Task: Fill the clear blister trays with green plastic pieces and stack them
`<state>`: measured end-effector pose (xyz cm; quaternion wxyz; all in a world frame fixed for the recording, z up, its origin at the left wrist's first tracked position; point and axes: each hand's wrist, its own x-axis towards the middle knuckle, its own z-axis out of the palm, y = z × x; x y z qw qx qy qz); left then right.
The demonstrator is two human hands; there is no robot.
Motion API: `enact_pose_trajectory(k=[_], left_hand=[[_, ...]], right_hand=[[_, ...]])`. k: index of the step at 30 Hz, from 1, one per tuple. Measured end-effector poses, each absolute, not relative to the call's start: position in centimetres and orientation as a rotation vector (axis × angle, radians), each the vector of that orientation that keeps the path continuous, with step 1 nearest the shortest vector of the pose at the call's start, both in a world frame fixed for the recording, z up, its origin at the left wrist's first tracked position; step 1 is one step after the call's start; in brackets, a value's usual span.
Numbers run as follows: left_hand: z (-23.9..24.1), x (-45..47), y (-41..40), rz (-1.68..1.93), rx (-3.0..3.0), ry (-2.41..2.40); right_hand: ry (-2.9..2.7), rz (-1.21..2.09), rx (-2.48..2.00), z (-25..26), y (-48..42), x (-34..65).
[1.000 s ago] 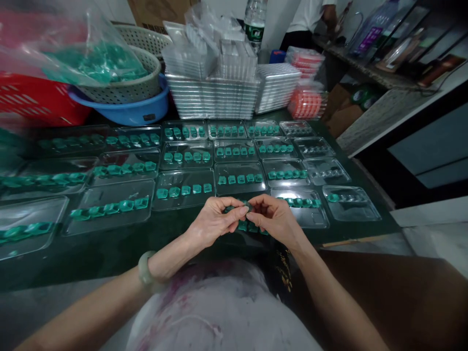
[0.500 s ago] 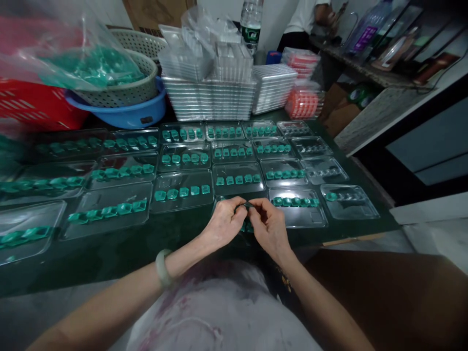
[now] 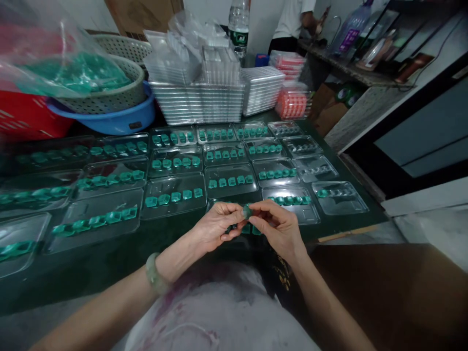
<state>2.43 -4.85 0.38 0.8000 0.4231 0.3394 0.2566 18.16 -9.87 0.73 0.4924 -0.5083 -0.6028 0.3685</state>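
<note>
green label point(image 3: 238, 39) on clear bottle point(image 3: 240, 13), purple label point(image 3: 348, 40) on large bottle point(image 3: 359, 20), both too blurred to read

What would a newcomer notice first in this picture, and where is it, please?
Probably the rows of clear trays spread across the dark green table, most carrying a line of green pieces. At the near edge, in the middle, the left hand and right hand hold a small green piece at their fingertips. At upper left, a bright red basket stands beside a blue basin.
</note>
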Motion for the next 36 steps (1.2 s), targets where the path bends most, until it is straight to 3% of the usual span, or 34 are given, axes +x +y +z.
enact_pose_trajectory(k=[12,20,27,36], left_hand=[[2.1,5.2,-5.4,0.271,0.955,0.738],[2.6,3.2,-4.6,0.352,0.937,0.836],[2.1,2.1,-4.1,0.410,0.925,0.944],[1.5,1.9,-4.0,0.412,0.918,0.944]], right_hand=[[-1.303,0.839,-1.391,1.6,-12.4,21.8],[-1.264,0.041,-1.925,0.1,-9.9,38.5],[-1.409,-0.003,-2.049,-2.7,-7.2,43.0],[-1.480,-0.094,-2.222,-2.6,-6.2,42.7]])
